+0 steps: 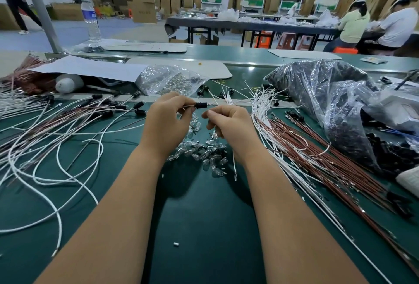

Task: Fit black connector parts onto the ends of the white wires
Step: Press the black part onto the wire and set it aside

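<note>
Black connector part [200, 105] — a small dark cylinder, ribbed or stepped along its body — sits between the two hands, raised above the green table [204, 227], with a thin wire running out of its left end into the left hand [166, 122]. That hand's thumb and forefinger pinch the wire just beside the connector; the other fingers are curled under. The right hand [229, 125] is close by, slightly lower, its fingers curled with thumb against forefinger; whether something small is held there I cannot tell, though a white wire [234, 165] hangs down below its wrist.

By its looks, the part should be light and rigid, hard plastic, smooth enough to roll or slip from the fingertips, so a pinch across its ribbed middle seems the safest hold. The wire is thin and limp; taken far from its tip it would likely buckle instead of pushing in, so holding it right at the end, as the left hand does, looks sensible.

Only the head view is given. More white wires [260, 111] fan out to the right beside a sheaf of reddish-brown wires [328, 161], and loose loops lie to the left, several already capped in black [138, 105]. A clear bag of black parts [322, 93] lies at the right, and small clear glass bulbs [204, 154] are heaped under the hands — fragile, to my eye.
</note>
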`<state>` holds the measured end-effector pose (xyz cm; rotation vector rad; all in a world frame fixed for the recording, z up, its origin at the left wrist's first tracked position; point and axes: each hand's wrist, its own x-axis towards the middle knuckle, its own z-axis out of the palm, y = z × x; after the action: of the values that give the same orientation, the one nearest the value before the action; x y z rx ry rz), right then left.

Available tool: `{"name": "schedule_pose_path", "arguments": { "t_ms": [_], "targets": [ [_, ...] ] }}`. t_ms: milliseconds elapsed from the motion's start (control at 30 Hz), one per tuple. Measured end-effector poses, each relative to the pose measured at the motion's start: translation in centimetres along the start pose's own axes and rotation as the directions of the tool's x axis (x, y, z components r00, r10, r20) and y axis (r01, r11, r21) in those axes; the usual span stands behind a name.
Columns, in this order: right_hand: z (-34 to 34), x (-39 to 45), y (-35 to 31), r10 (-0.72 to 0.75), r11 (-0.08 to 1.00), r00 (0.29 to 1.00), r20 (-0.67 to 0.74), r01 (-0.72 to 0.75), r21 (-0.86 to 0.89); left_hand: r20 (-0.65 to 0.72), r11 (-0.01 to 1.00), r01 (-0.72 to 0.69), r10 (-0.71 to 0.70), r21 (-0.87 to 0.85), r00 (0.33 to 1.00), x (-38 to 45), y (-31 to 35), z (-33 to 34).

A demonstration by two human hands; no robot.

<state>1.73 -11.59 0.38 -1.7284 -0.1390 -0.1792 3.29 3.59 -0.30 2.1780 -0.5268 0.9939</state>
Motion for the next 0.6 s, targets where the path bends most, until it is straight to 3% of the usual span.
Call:
{"name": "schedule_pose_path", "arguments": {
  "t_ms": [100,200,267,400,500,600],
  "targets": [
    [0.0,0.2,0.1,-0.065,0.997,0.991,-0.119,0.06,-0.04,0.038,1.0,-0.004,0.003,0.014,0.999,-0.1,-0.3,0.0],
    [-0.9,0.6,0.2,-0.071,0.997,0.944,-0.323,0.071,-0.013,0.069,1.0,0.021,-0.022,0.014,0.997,-0.1,-0.7,-0.1],
    [-1.4,0.8,0.5,-0.079,0.993,0.909,-0.41,0.036,-0.112,0.073,0.997,0.069,-0.066,-0.033,0.995,-0.2,-0.7,-0.2],
    [-1.4,0.7,1.1,-0.14,0.773,0.934,-0.329,-0.105,-0.625,0.137,0.969,0.192,-0.171,-0.159,0.976,-0.4,-0.6,-0.2],
    [-0.6,0.4,0.7,-0.232,0.71,0.939,-0.255,-0.015,-0.704,0.168,0.953,0.24,-0.21,-0.186,0.963,-0.5,-0.6,-0.1],
    [0.1,0.0,0.4,-0.237,0.748,0.952,-0.195,0.051,-0.662,0.185,0.949,0.253,-0.219,-0.186,0.958,-0.5,-0.6,0.0]
  ]
}}
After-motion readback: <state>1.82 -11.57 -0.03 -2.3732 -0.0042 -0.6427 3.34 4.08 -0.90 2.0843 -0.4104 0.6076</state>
